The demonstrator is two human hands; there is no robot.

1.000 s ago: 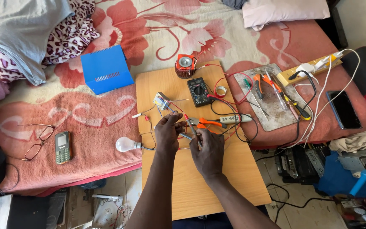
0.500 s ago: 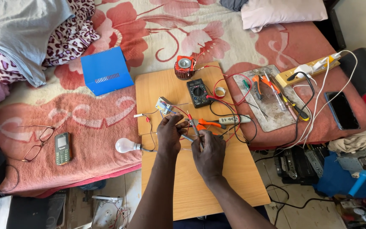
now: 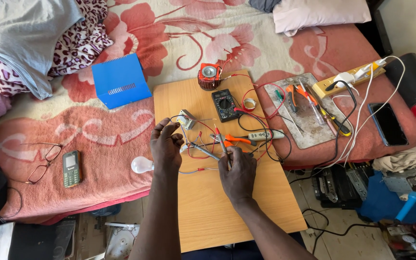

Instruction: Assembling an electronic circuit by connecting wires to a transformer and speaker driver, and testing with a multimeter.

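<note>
- Wooden board (image 3: 208,212) is serving as my bench across the flowered bedspread (image 3: 121,120), and I am working at its middle, just below the black multimeter (image 3: 225,104)
- My left hand (image 3: 166,147) is pinching thin wires (image 3: 196,139) between thumb and fingertips, closed on them, close to the small transformer (image 3: 186,119)
- My right hand (image 3: 238,174) is clamped around a red-tipped probe (image 3: 221,144), its tip pointing up toward the wire bundle
- To do this well I am judging that the left pinch should be keeping the bare wire end steady and exposed while the probe tip is touching only that one lead, clear of the orange-handled pliers (image 3: 234,140) lying just beside
- I should also be keeping the meter face in sight and the light bulb (image 3: 141,165) at the board's left edge undisturbed
- Compared with half a second earlier, my left fingers are lifting slightly nearer the transformer, while the right hand is staying almost where it was; everything else on the board is lying unchanged
</note>
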